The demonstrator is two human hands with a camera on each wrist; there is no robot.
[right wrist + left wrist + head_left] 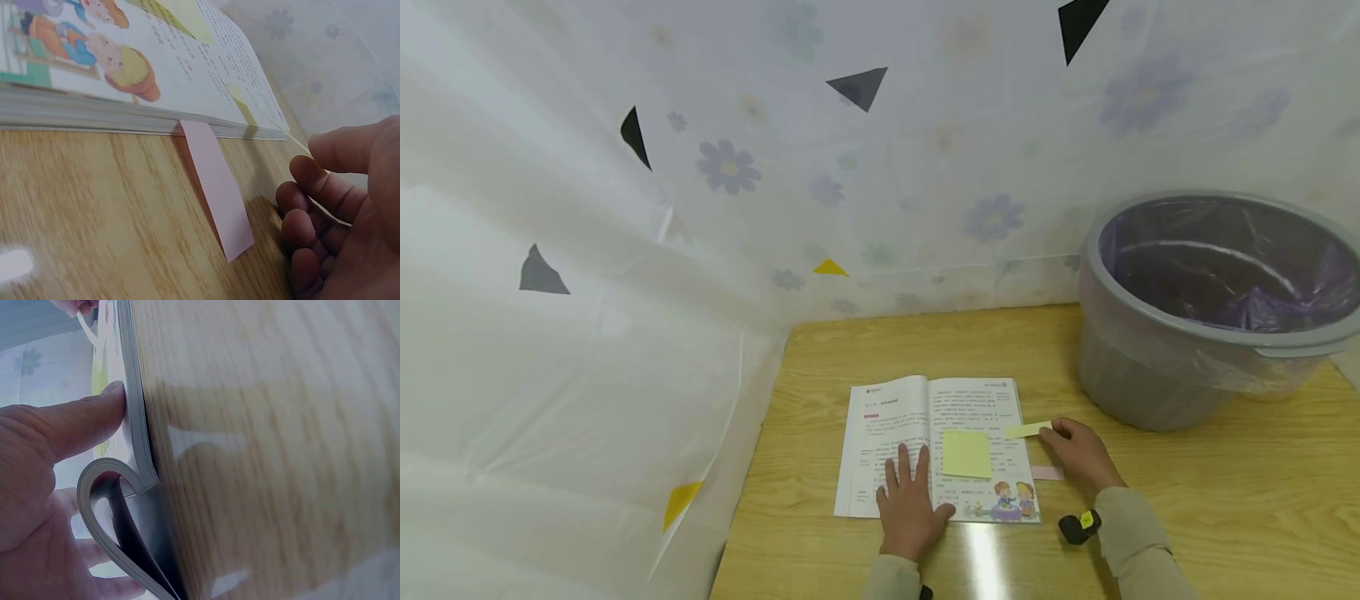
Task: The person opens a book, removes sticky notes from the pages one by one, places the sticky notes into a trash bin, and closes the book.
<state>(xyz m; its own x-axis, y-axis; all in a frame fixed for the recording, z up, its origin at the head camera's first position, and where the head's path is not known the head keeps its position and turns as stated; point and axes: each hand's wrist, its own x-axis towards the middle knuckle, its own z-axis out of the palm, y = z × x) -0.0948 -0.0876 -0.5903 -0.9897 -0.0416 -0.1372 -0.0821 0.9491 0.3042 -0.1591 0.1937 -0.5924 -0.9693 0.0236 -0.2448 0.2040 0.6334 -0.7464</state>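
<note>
While the left hand (910, 510) lay with fingers spread across the near part of the open book (968, 408), the right hand (1082, 454), apart from it, pinched a yellow strip (1028, 430) at the book's right edge, beyond a jutting pink strip (1047, 473). Handling it well seemed to call for steady pressure on the book and a light, level pinch, lest it crease. Narrow, pale and plain, the yellow strip reached over the book's right side; whether its inner end stuck there could not be told. A lined grey bin (1138, 387) stood farther back, right of the book.
</note>
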